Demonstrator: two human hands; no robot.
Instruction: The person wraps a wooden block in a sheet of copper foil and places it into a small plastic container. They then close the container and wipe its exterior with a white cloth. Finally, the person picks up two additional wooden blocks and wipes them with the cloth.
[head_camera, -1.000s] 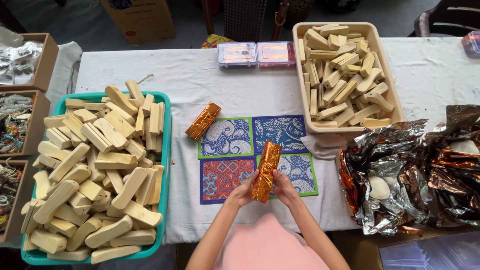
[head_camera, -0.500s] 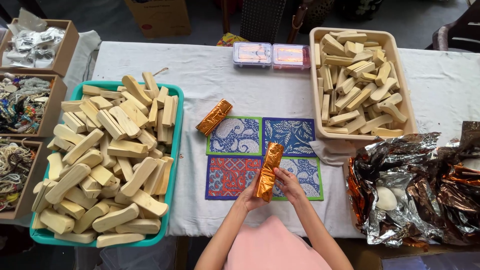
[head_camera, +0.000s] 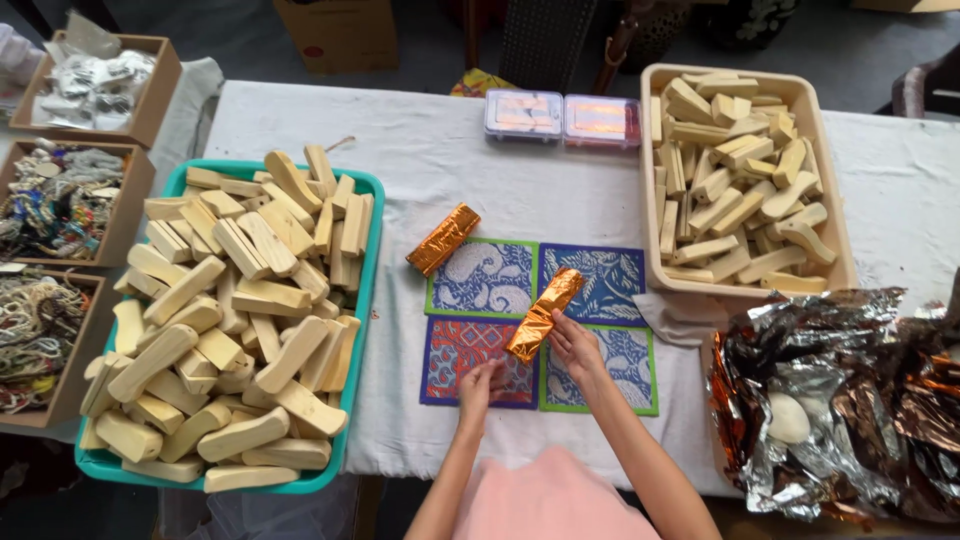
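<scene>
Now, head view: your right hand (head_camera: 573, 340) pinches the lower end of a long block wrapped in orange-gold foil (head_camera: 543, 313), tilted over the four patterned square mats (head_camera: 612, 275) at table centre. Your left hand (head_camera: 480, 380) rests w/ fingers curled on the red mat, touching nothing else. A 2nd foil-wrapped block (head_camera: 442, 239) lies just above the mats, betw. the teal tray of wooden blocks (head_camera: 368, 262) and beige bin (head_camera: 648, 180).

Foil-wrapped block (head_camera: 543, 315): long, narrow, covered in crinkled orange-gold foil. Tilted diagonally, upper end toward the far right, lower end toward the near left. Sits over the patterned mats (head_camera: 480, 275), gripped at its lower half by the right hand (head_camera: 575, 345).
</scene>
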